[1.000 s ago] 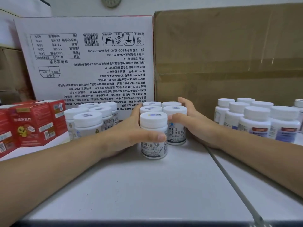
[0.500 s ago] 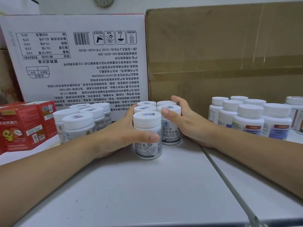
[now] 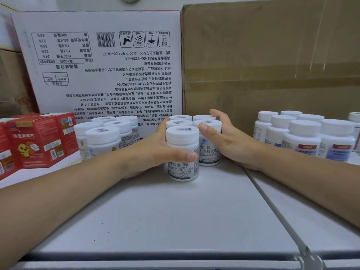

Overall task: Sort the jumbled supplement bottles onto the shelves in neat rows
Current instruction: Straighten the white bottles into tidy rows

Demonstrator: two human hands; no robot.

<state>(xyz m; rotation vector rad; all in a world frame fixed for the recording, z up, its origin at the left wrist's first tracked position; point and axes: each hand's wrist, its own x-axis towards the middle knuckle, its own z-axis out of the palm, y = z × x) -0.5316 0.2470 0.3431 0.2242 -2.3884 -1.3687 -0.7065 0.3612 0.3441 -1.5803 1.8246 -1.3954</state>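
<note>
A cluster of white supplement bottles stands in two short rows at the middle of the white shelf (image 3: 175, 211). My left hand (image 3: 153, 152) wraps the front bottle (image 3: 182, 141) of the left row, thumb across its label. My right hand (image 3: 228, 141) presses against the right side of the right row, thumb on the front bottle (image 3: 209, 151) there. Both rows sit between my palms, and the bottles behind show only their caps.
Another group of white bottles (image 3: 101, 139) and red boxes (image 3: 37, 139) stand to the left. More white bottles (image 3: 303, 137) stand on the right. A white printed carton (image 3: 105, 65) and a brown carton (image 3: 272, 61) form the back. A seam (image 3: 272, 207) divides the shelf.
Both hands stay on the middle cluster, squeezing it together. The view has shifted a little; the bottles stay in nearly the same spot.
</note>
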